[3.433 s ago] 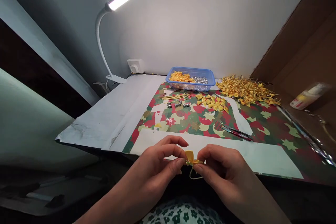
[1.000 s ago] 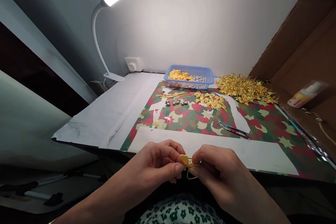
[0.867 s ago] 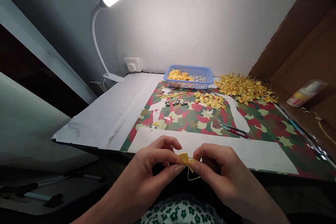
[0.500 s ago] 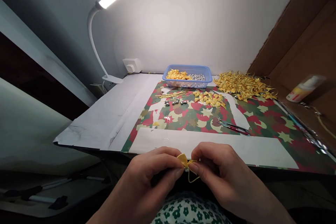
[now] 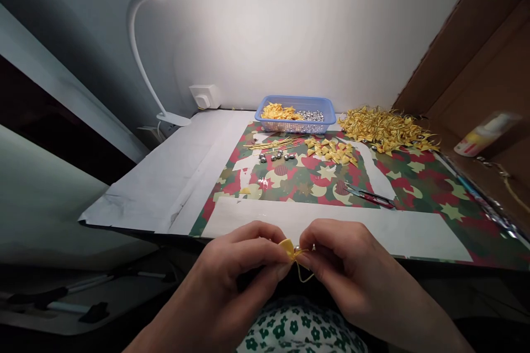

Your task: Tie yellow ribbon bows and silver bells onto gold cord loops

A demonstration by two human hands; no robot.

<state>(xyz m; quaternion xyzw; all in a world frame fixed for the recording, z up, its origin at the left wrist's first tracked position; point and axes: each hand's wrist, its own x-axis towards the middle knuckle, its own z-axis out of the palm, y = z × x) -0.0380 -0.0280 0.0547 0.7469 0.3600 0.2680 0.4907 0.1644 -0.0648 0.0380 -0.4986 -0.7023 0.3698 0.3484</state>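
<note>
Pinching a small yellow ribbon bow (image 5: 287,249) between left hand (image 5: 244,262) and right hand (image 5: 345,262) fingers before the table (image 5: 165,176) edge, the person seems mid-batch: a heap of yellow bows (image 5: 385,129) lies finished, folded yellow pieces (image 5: 331,151) remain.

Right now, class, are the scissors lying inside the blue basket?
No, the scissors lie on the patterned sheet, well in front of the blue basket and apart from it.

Table (image 5: 165,176) with patterned sheet (image 5: 306,176), basket (image 5: 298,127), scissors (image 5: 366,196)
</note>
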